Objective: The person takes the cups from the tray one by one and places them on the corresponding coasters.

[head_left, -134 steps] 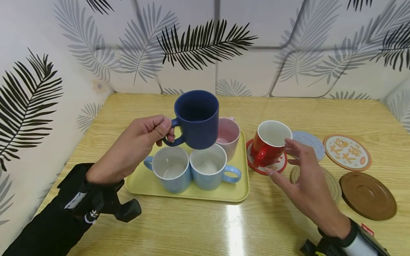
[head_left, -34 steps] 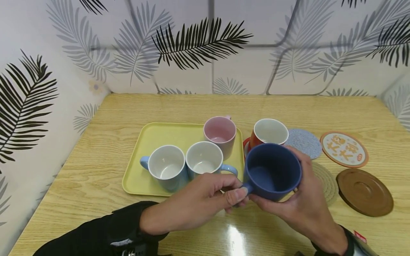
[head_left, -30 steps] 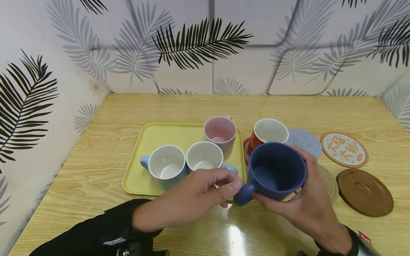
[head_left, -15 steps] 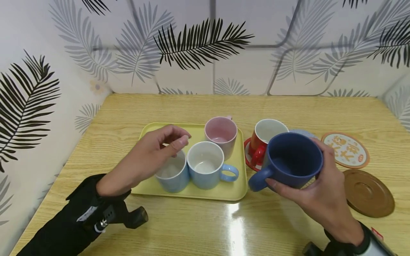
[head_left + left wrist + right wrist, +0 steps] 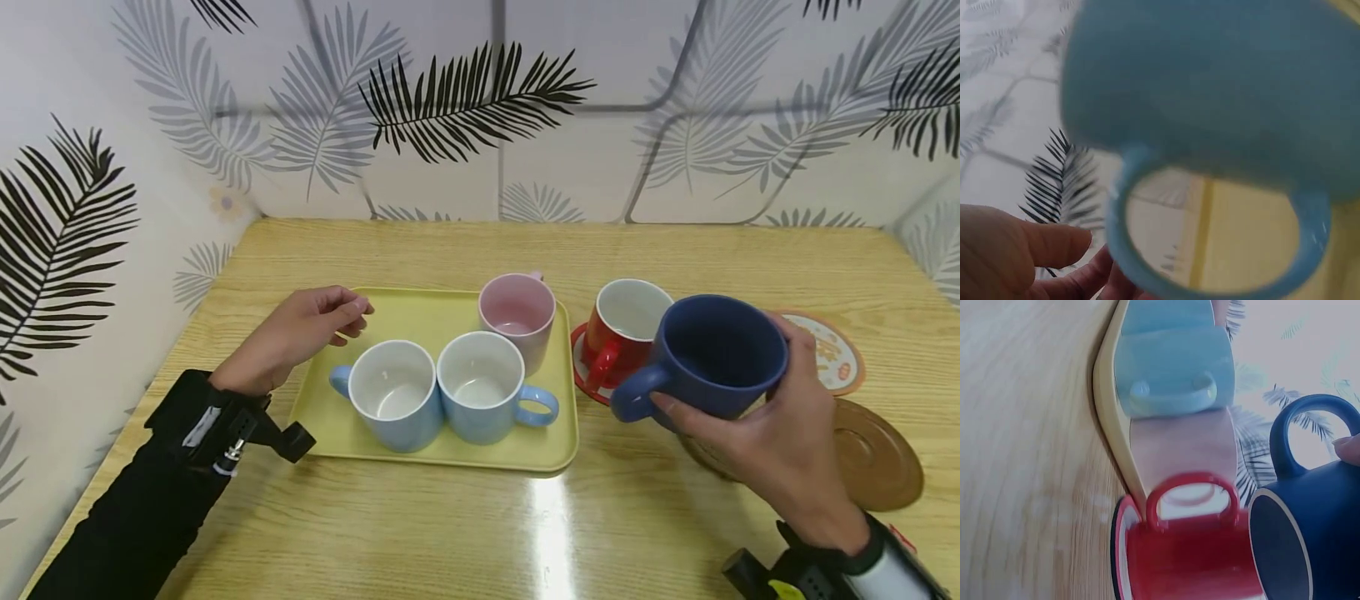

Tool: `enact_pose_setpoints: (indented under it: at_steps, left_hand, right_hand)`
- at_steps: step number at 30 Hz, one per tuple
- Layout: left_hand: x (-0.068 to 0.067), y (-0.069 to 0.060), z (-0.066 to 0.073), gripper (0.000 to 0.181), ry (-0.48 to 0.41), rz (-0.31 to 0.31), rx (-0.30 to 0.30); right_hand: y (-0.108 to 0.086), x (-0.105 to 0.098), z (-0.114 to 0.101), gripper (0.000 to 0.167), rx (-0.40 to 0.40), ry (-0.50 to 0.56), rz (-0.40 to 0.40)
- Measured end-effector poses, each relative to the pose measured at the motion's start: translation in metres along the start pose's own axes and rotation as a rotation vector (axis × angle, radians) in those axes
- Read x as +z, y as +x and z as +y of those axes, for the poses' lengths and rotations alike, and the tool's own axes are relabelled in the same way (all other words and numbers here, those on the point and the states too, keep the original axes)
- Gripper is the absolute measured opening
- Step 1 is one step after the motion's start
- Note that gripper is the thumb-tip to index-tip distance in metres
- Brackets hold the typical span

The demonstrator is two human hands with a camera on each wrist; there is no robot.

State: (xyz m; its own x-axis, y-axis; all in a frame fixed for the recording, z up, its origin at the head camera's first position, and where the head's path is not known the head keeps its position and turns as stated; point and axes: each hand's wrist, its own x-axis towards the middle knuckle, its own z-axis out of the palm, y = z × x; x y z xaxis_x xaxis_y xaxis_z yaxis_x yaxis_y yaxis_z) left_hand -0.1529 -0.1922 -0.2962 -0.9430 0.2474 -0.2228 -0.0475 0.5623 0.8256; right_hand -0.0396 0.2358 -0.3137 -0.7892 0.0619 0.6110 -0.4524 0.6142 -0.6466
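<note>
My right hand (image 5: pixel 795 450) holds a navy blue mug (image 5: pixel 723 367) by its body, thumb near the handle, upright above the coasters. In the right wrist view, the navy mug (image 5: pixel 1335 525) shows its pale-edged underside beside the red mug (image 5: pixel 1197 559). Holding nothing, my left hand (image 5: pixel 296 337) hovers over the left edge of the yellow tray (image 5: pixel 408 310), fingers loosely bent. Nearest it is the left light-blue mug (image 5: pixel 408 425), whose handle appears close to the fingers in the left wrist view. A second light-blue mug (image 5: pixel 480 421) and a pink mug (image 5: pixel 528 337) also stand on the tray.
The red mug (image 5: pixel 618 354) stands on a red-rimmed coaster (image 5: pixel 592 390) right of the tray. An orange-rimmed coaster (image 5: pixel 840 358) and a brown coaster (image 5: pixel 881 458) lie behind my right hand. A woven coaster (image 5: pixel 701 458) is mostly hidden beneath the navy mug.
The navy mug passed from my left hand to my right, which has carried it rightward over the coasters. My left hand let go of the handle and drew back left across the tray.
</note>
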Motion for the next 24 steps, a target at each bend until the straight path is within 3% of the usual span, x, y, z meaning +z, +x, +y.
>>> enact_pose_setpoints:
  at_steps: [10,19,24]
  left_hand:
    - [-0.004,0.021,-0.035,0.039,0.009,-0.079,-0.084]
    - [-0.003,0.025,-0.042,0.035,0.019,-0.100,-0.082]
    - [-0.002,0.027,-0.044,0.034,0.050,-0.130,-0.051]
  right_hand:
    - [0.008,-0.016,0.013,0.106,0.114,-0.063,0.066]
    - [0.014,-0.022,0.026,0.103,0.238,-0.113,0.096]
    - [0.018,-0.022,0.032,0.101,0.334,-0.142,0.102]
